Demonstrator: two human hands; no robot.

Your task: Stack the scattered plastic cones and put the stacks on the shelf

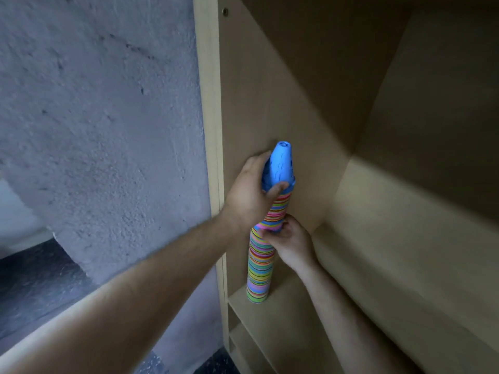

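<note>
- Left hand [249,193] is clamped round the upper end of the tall stack of striped multicoloured plastic cones [259,268]. Its thumb lies across the base of the blue slotted plastic top cone [280,166].
- Right hand [293,240] holds the stack at mid-height from the right. The fingers are partly hidden, so it's probably a pinch.
- Long axis is near vertical, with the top leaning slightly right. There's a kink at right-hand level, the upper section offset from the lower.
- Base rests on the beige laminate shelf board [291,314], near the front edge and just beside the cabinet side panel [256,103].
- Judgement: letting go depends on taking out the kink. The left hand, nearest the top, controls the tilt.
- Cones are thin and tightly nested, and the rims read as stripes. The board is smooth. Rough grey plaster wall [108,103] is to the left.
</note>
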